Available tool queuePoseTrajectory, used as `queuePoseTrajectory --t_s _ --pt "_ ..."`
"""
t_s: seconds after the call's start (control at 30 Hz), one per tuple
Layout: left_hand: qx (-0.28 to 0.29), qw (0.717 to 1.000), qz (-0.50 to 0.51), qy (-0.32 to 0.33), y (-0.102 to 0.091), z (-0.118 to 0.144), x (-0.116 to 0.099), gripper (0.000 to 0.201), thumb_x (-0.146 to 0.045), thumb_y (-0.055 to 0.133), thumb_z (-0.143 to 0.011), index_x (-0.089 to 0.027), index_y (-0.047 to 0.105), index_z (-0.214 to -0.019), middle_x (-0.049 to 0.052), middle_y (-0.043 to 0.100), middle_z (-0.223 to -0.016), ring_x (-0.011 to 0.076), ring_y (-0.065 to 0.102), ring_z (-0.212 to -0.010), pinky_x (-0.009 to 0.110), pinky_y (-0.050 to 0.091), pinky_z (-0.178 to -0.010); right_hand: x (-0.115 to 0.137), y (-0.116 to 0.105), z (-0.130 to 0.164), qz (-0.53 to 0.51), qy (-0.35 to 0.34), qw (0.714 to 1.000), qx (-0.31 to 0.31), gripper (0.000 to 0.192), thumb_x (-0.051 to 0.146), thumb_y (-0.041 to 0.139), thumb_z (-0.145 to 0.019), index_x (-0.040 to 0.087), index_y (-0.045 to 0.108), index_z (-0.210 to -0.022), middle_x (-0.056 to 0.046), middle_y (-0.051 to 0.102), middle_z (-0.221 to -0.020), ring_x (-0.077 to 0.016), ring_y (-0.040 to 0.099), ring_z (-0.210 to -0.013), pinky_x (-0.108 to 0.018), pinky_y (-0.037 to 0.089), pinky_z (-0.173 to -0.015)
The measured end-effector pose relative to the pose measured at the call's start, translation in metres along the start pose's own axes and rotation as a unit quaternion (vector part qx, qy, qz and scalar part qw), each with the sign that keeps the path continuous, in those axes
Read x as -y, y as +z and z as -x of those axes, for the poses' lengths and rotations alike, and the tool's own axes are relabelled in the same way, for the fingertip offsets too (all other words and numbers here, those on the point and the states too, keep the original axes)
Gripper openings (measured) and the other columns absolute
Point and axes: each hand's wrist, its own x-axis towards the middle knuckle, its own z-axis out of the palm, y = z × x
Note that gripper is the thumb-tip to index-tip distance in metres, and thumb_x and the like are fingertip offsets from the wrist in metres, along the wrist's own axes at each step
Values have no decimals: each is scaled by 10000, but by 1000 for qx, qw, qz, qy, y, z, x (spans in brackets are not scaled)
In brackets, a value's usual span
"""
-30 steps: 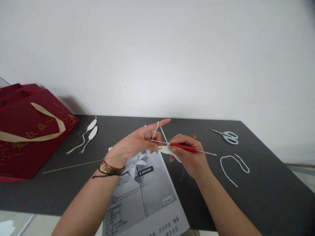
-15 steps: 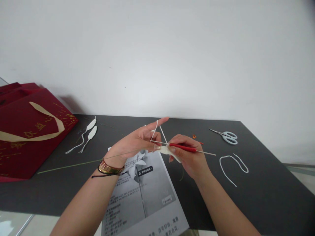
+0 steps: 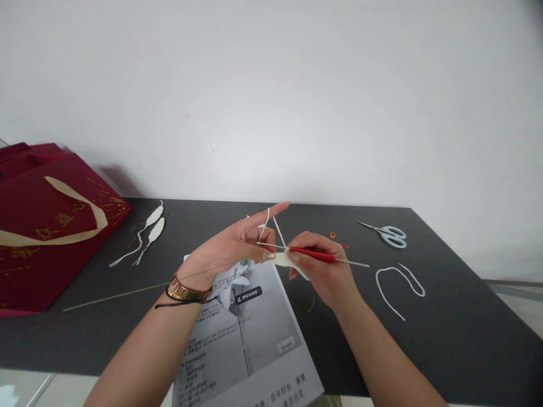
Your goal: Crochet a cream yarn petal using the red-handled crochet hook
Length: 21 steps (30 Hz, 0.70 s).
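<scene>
Now the small white crocheted piece is above the printed paper sheet at the dark table's front edge, pinched by the left hand; white yarn loops over its index finger. The right hand grips the red-handled metal crochet hook.

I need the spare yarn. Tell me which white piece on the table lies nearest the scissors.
The loose yarn strand, bent in an open loop just in front of the scissors. The two leaf-shaped white pieces lie far off, beside the red bag.
</scene>
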Motion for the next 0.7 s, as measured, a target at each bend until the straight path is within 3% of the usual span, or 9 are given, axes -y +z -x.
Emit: queuePoseTrajectory --t_s 0.7 --pt "8 999 -34 -2 -3 -2 0 855 37 609 -688 -337 346 -1411 -7 549 -818 91 495 -655 208 356 -575 2 0 1 -4 15 1000 -8 106 183 758 -701 221 716 -790 13 660 -740 -104 621 -520 -213 532 -452"
